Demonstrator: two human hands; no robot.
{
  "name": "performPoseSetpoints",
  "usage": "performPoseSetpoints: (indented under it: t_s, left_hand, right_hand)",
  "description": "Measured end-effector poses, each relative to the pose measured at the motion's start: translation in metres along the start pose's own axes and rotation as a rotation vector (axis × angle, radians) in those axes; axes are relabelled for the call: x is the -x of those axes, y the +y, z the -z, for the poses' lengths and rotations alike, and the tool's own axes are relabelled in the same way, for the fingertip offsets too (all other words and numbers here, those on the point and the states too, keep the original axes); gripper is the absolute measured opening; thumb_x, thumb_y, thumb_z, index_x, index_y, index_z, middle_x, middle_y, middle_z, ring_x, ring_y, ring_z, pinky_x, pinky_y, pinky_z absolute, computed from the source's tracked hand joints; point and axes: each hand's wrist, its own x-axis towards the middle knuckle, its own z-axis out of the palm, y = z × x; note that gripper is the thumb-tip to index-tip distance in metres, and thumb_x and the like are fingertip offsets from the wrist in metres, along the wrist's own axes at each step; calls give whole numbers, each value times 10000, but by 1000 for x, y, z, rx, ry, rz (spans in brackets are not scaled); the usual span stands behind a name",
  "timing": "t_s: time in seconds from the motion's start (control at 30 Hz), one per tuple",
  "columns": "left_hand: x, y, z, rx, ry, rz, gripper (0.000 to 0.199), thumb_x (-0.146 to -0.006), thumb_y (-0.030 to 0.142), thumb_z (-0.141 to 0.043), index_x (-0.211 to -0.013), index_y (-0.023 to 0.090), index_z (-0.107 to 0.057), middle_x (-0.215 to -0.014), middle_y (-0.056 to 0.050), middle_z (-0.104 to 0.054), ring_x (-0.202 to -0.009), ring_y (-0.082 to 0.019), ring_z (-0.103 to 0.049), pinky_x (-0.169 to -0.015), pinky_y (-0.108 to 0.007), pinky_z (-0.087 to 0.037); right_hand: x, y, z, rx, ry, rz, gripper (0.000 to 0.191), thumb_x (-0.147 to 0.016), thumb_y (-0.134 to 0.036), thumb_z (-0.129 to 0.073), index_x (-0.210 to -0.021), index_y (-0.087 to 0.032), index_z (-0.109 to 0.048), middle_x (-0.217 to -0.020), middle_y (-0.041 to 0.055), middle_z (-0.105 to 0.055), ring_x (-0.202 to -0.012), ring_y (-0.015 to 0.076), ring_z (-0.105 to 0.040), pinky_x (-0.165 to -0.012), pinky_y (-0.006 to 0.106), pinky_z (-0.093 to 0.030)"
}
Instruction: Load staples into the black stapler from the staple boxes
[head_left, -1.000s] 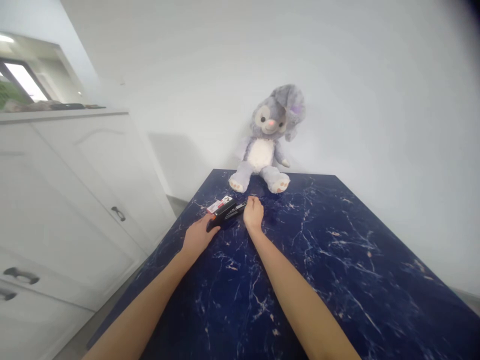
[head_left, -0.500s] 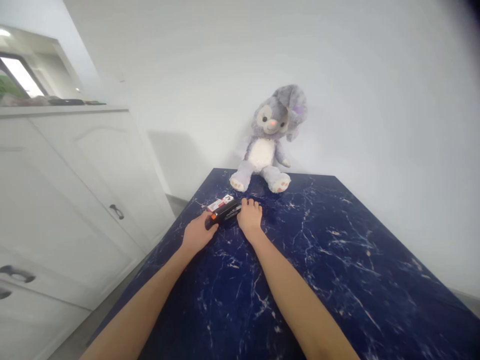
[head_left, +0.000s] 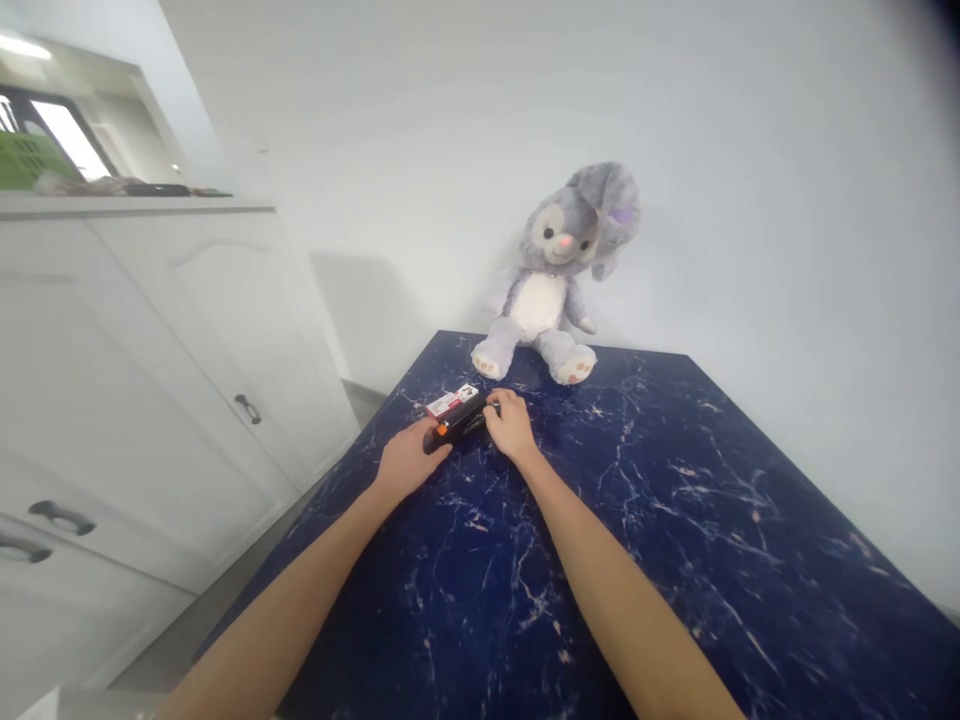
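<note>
"Taking the dark box (head_left: 460, 411) as the middle of your dial, what are you seeing out left?"

"At ten o'clock a green basket (head_left: 28, 163) is sitting on a white cabinet (head_left: 187, 340), whose doors are filling nine o'clock."

"And your left grip (head_left: 407, 457)?"

"It's resting at eight, pinching the left end of the box, my thumb lying along the side facing me."

"How is the box lying?"

"It's slanting from eight towards two on the blue marbled bench (head_left: 675, 520), showing a red-and-white top and an orange patch beside my left fingers."

"Anything against it?"

"A slim dark thing (head_left: 474, 421) is lying just beside it at four. I'm not managing to tell whether they're touching."

"Your right grip (head_left: 513, 426)?"

"Between three and four, pinching that slim thing's right end between thumb and fingers, and partly hiding it."

"Beyond?"

"A grey plush rabbit (head_left: 541, 303) is sitting between one and two, its head tilting, facing me."
</note>
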Motion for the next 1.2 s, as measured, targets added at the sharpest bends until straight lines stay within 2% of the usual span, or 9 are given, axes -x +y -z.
performPoseSetpoints:
  t_s: [0.17, 0.3, 0.43, 0.5, 0.63, 0.77, 0.9, 1.0, 1.2]
  left_hand:
    - [2, 3, 4, 5, 53, 4, 261, -899, 485, -584, -1015, 273, -684, -942, -2, -752, -846, -220, -693, -725, -295, -482]
    - [-1, -5, 5, 88, 189, 42, 328, -988, 427, -438, -969, 239, -707, -916, -21, -744, -773, -192, -667, -743, -299, -495]
    - [-12, -15, -4, 72, 271, -37, 381, -956, 356, -518, -1299, 219, -613, -1308, -85, -653, -1125, -256, -628, -998, -386, -467]
    - [-18, -18, -9, 38, 242, -106, 398, -960, 339, -519, -1326, 212, -607, -1411, -100, -588, -1277, -276, -546, -1100, -423, -393]
    - [-21, -21, -9, 56, 155, -75, 275, -958, 351, -532, -1137, 247, -713, -1240, -52, -705, -1122, -246, -627, -1023, -392, -455]
    - [-14, -22, -2, 42, 237, -8, 204, -919, 360, -584, -990, 235, -728, -1038, -47, -743, -1003, -260, -630, -952, -400, -483]
    - [-12, -22, -4, -2, 319, -52, 255, -932, 285, -547, -1126, 235, -703, -1175, -67, -697, -1110, -262, -593, -1027, -413, -433]
    - [-15, -21, -6, -13, 264, -66, 259, -925, 349, -575, -1119, 232, -701, -1234, -81, -679, -1149, -277, -584, -1023, -410, -429]
    - [-19, -25, 1, 41, 214, 225, 283, -895, 480, -581, -957, 211, -643, -923, -75, -723, -956, -284, -646, -825, -368, -486]
  right_hand:
    - [-2, 4, 0, -107, -17, -27, 257, -957, -242, -429, -967, -195, -682, -1022, 56, -707, -994, 212, -597, -984, 321, -393]
    - [-4, 8, -3, -199, 16, -102, 263, -957, -279, -429, -974, -188, -675, -1007, 72, -719, -1002, 220, -625, -962, 315, -408]
    - [-6, 17, -1, -319, 135, -286, 376, -968, -329, -308, -1072, -167, -631, -1028, 102, -729, -961, 236, -666, -897, 332, -461]
    - [-6, 22, -1, -394, 178, -345, 412, -958, -350, -267, -1072, -176, -622, -1033, 92, -740, -928, 225, -685, -856, 320, -488]
    - [-5, 28, -1, -521, 213, -373, 457, -943, -402, -236, -1026, -167, -619, -959, 89, -752, -846, 207, -706, -784, 297, -522]
    - [-5, 26, -2, -565, 225, -367, 425, -925, -426, -281, -985, -169, -614, -874, 76, -739, -798, 204, -699, -745, 288, -520]
    - [-3, 23, -1, -542, 222, -349, 364, -904, -415, -349, -964, -186, -625, -796, 42, -716, -739, 196, -670, -720, 280, -500]
    - [-2, 23, 0, -499, 226, -350, 369, -906, -412, -350, -988, -187, -631, -823, 48, -719, -758, 202, -658, -735, 284, -489]
    - [1, 18, 0, -376, 153, -295, 291, -917, -371, -408, -950, -212, -650, -865, 51, -725, -824, 218, -658, -828, 306, -465]
